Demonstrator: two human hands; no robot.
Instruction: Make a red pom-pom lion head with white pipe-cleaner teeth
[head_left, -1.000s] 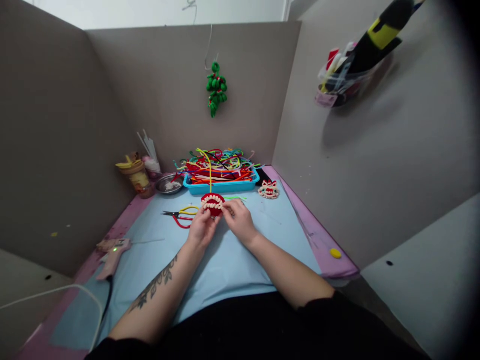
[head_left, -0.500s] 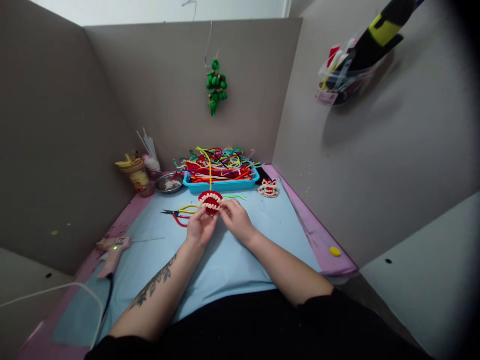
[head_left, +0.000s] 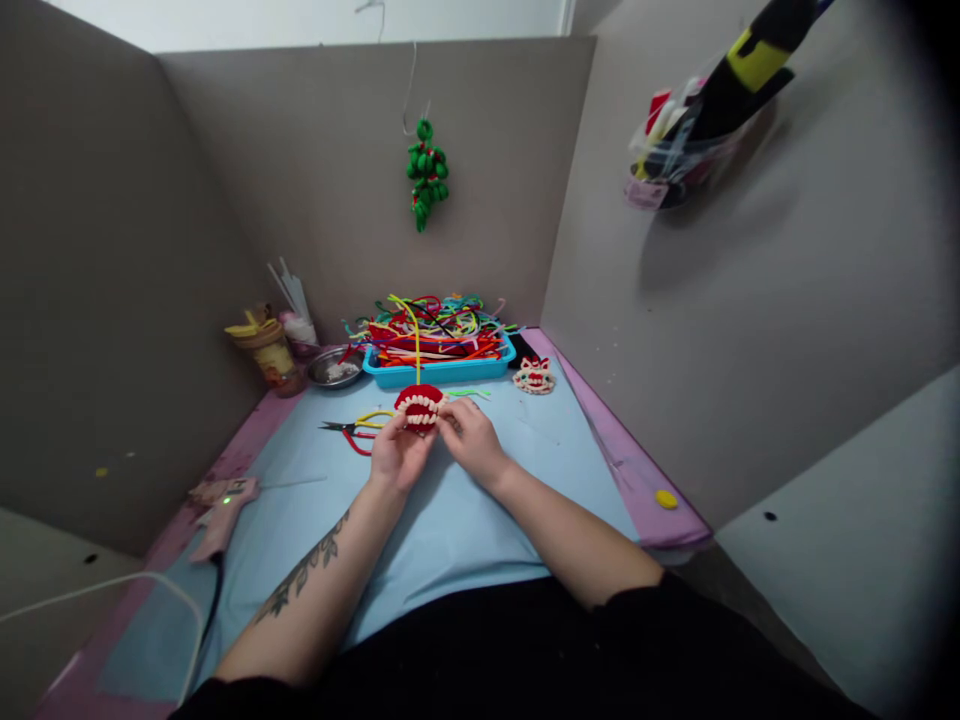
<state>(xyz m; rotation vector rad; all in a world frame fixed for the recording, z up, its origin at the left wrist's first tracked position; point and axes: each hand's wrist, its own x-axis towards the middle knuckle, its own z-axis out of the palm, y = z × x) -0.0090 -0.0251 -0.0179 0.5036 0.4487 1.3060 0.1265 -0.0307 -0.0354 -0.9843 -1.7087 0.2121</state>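
Note:
Between my hands is a red pipe-cleaner piece (head_left: 421, 408) with cream tooth-like edging, shaped like an open mouth. My left hand (head_left: 397, 450) grips its lower left edge, thumb in front. At its right edge, the fingers of my right hand (head_left: 466, 428) pinch the cream trim; the fingertips are partly hidden. A yellow pipe cleaner (head_left: 416, 350) rises behind the red piece; whether it is joined to it I cannot tell. Scissors (head_left: 352, 430) with yellow and red handles lie just left of my left hand. Behind my right hand lies a light green strand (head_left: 471, 393).
A blue tray (head_left: 442, 374) of colourful pipe cleaners stands at the back, beside a metal bowl (head_left: 335, 369). A small lion-like pipe-cleaner face (head_left: 534, 376) lies at right. The glue gun (head_left: 225, 515) rests at left with its cable. Grey panels (head_left: 360, 180) enclose the table.
The camera view has shifted slightly. Both hands keep their hold on the red piece, which is tilted a little differently.

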